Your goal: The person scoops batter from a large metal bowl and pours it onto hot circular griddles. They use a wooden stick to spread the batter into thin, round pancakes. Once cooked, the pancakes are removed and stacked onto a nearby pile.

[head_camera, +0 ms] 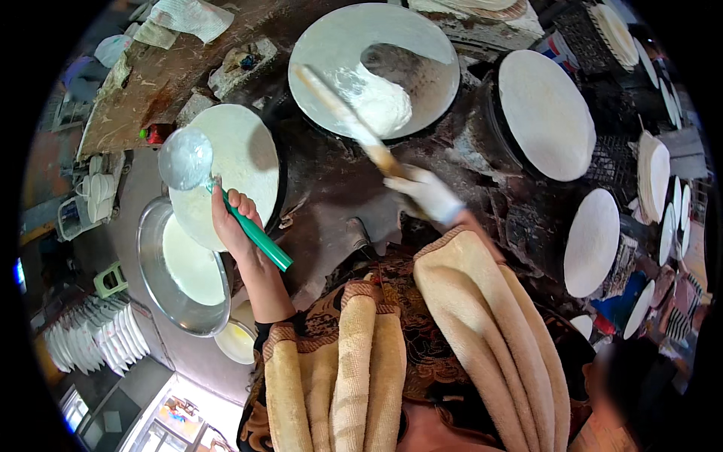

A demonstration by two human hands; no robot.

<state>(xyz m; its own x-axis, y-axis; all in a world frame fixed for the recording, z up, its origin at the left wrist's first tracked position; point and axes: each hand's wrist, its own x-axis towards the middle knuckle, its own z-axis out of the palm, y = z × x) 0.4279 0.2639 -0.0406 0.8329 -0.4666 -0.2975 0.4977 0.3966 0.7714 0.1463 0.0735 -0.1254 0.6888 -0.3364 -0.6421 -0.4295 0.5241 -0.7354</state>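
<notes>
My left hand [237,217] grips the green handle of a metal ladle [186,159], whose bowl hangs over a round griddle [226,198] coated with pale batter. My right hand [426,192], in a white glove, holds a long batter-smeared wooden spreader [344,116], blurred. The spreader reaches over the large griddle [322,45] at the top. On that griddle a thick white mound of batter [387,107] lies beside a dark uncoated patch, with a thin pale layer around much of the rest.
A steel basin of batter [149,271] stands at lower left, near a yellowish bowl [236,342]. More round griddles with pale sheets [545,113] [591,243] stand to the right. Stacked flatbreads [652,175] lie farther right. Another person [621,390] is at lower right.
</notes>
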